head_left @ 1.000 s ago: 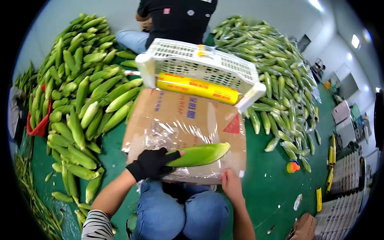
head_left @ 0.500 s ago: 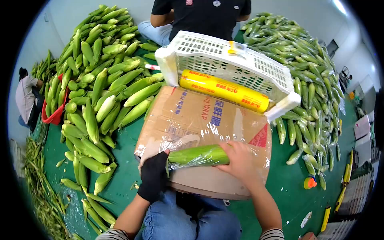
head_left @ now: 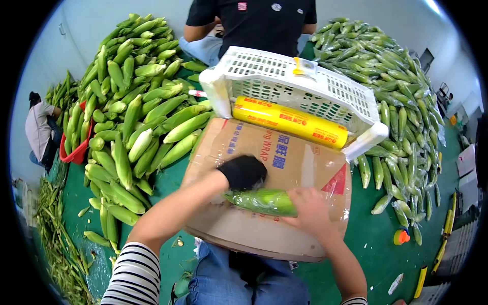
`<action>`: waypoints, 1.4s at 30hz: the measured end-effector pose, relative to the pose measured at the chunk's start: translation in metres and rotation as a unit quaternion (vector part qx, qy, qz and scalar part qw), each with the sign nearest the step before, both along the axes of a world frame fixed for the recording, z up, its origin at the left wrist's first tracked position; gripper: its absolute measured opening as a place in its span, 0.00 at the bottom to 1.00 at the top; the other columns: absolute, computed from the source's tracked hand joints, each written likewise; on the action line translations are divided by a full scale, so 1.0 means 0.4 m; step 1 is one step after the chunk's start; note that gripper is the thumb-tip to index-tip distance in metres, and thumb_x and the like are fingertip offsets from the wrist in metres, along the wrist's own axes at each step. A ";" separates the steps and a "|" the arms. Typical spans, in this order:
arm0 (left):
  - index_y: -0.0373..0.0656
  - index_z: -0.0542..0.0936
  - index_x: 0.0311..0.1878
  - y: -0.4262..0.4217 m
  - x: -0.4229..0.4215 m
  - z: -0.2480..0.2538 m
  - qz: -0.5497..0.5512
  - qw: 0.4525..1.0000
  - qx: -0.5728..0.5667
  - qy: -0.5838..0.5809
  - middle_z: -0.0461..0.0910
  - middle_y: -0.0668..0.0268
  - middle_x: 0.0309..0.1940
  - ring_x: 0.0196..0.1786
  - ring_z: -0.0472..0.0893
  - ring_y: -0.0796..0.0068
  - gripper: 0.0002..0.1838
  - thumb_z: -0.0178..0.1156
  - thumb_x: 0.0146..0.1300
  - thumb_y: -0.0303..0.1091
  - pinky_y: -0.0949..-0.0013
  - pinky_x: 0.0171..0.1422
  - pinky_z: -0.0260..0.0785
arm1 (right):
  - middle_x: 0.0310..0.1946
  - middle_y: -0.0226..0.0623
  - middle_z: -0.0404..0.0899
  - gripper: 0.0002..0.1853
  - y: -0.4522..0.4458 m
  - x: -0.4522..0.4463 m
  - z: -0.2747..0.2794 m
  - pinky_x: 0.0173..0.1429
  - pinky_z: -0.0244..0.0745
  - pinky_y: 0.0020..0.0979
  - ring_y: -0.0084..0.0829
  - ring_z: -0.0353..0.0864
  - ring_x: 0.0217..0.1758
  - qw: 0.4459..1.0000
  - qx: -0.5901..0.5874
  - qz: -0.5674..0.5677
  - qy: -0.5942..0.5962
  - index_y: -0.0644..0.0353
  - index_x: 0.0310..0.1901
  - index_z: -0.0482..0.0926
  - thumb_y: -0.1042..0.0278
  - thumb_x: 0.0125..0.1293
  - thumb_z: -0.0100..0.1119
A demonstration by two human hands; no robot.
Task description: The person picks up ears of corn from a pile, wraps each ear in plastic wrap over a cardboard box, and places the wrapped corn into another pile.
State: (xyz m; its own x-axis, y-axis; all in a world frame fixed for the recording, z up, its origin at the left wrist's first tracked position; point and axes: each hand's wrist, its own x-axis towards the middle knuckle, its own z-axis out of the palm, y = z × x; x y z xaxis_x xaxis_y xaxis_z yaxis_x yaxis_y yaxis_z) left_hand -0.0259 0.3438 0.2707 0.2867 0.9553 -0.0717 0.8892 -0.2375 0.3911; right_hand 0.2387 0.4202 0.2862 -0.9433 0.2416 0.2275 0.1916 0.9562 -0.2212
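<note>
A green ear of corn (head_left: 267, 202) in clear plastic film lies crosswise on a cardboard box (head_left: 218, 221) in front of me. The fingers of my right hand (head_left: 311, 209) are closed around its right end. My left hand (head_left: 244, 173), in a black glove, is just above the corn's left end, back of the hand upward. Its fingers are hidden and smeared by motion, and a bit of film shows under it. Beyond the box, a yellow roll of cling film (head_left: 290, 122) rests against a white plastic crate (head_left: 300, 84) standing on its side.
Unwrapped corn (head_left: 132, 112) is heaped at left, partly in a red basket (head_left: 79, 152). Film-wrapped corn (head_left: 386, 91) is piled at right. A person in a black shirt (head_left: 259, 25) sits opposite; another person (head_left: 40, 127) is at far left. An orange item (head_left: 401, 236) lies on the green floor.
My left hand has moved from the corn's left end up and to the right, over the top of it. My right hand still holds the right end.
</note>
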 end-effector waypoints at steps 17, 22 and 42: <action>0.40 0.75 0.49 -0.172 0.232 0.056 0.141 0.976 0.148 -0.081 0.80 0.54 0.38 0.39 0.81 0.52 0.22 0.65 0.55 0.41 0.54 0.42 0.74 | 0.48 0.40 0.73 0.32 -0.045 -0.010 0.046 0.46 0.75 0.38 0.39 0.76 0.48 0.992 0.033 0.071 -0.098 0.54 0.56 0.73 0.43 0.53 0.65; 0.32 0.71 0.60 -0.089 0.145 0.001 0.146 0.967 0.200 -0.051 0.72 0.44 0.58 0.63 0.70 0.44 0.29 0.62 0.59 0.41 0.51 0.69 0.62 | 0.48 0.40 0.74 0.40 0.030 -0.051 -0.002 0.47 0.77 0.36 0.37 0.76 0.51 0.995 0.012 0.086 0.057 0.55 0.62 0.69 0.42 0.50 0.68; 0.41 0.73 0.64 -0.066 0.199 0.098 0.037 0.922 0.260 -0.285 0.62 0.51 0.71 0.75 0.58 0.51 0.32 0.64 0.59 0.48 0.54 0.77 0.50 | 0.62 0.49 0.71 0.47 -0.127 0.214 0.112 0.57 0.77 0.36 0.41 0.77 0.58 0.645 -0.734 -0.208 -0.029 0.50 0.76 0.50 0.53 0.59 0.66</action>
